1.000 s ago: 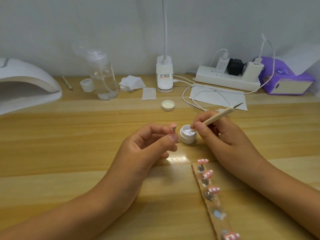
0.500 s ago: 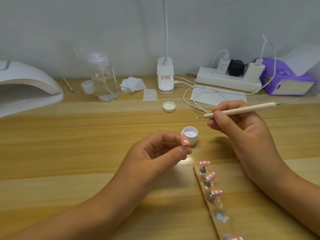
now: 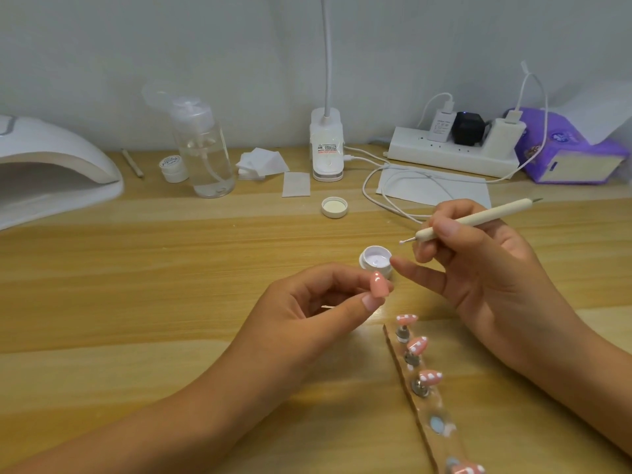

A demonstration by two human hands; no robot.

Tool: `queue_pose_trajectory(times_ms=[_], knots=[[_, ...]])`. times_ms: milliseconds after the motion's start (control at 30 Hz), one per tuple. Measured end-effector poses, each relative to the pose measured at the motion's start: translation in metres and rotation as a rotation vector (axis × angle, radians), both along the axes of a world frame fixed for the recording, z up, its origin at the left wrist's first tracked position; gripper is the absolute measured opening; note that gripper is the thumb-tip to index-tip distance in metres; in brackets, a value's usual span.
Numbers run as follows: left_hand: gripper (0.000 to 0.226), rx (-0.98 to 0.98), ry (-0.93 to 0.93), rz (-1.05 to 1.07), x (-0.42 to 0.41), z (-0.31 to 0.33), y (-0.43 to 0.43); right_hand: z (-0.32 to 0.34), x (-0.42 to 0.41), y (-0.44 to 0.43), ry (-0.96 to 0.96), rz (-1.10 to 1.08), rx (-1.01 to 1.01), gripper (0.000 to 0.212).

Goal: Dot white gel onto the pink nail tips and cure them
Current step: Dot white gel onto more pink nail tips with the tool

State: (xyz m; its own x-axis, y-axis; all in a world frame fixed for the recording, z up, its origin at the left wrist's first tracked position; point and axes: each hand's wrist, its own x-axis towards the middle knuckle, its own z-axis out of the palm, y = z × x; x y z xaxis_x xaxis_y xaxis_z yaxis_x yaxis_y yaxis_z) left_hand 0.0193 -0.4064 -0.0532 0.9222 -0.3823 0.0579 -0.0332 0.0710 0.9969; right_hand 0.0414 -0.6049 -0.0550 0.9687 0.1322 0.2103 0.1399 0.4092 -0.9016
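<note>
My left hand [image 3: 307, 302] pinches a plain pink nail tip [image 3: 482, 287] between thumb and fingers, just in front of the open white gel pot [image 3: 375, 262]. My right hand [image 3: 478, 265] grips a cream dotting tool [image 3: 472, 219] like a pen, its tip carrying a white bead of gel above and right of the pot. One right finger reaches toward the nail tip. A holder strip [image 3: 427, 405] at the lower right carries pink nail tips [image 3: 419, 345] edged with white dots.
A white curing lamp [image 3: 51, 172] stands at the far left. Along the back are a small jar [image 3: 172, 167], a pump bottle [image 3: 205, 155], wipes [image 3: 261, 162], a desk lamp base [image 3: 326, 148], a power strip [image 3: 455, 152], cables and a purple tissue pack [image 3: 567, 148]. The pot's lid [image 3: 334, 206] lies loose.
My right hand lifted the dotting tool out of the gel pot and turned it sideways, then lowered its tip toward the nail. My left hand raised the pink tip into view.
</note>
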Motion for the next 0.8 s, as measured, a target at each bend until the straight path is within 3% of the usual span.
queue_pose_trajectory(times_ms=[267, 800], knots=[[0.023, 0.004, 0.014, 0.002, -0.001, 0.002, -0.001, 0.000, -0.008, 0.004, -0.050, 0.081, -0.057, 0.001], [0.017, 0.027, 0.003, -0.010, -0.001, 0.002, 0.000, 0.003, -0.012, 0.006, -0.053, 0.073, -0.116, 0.003]])
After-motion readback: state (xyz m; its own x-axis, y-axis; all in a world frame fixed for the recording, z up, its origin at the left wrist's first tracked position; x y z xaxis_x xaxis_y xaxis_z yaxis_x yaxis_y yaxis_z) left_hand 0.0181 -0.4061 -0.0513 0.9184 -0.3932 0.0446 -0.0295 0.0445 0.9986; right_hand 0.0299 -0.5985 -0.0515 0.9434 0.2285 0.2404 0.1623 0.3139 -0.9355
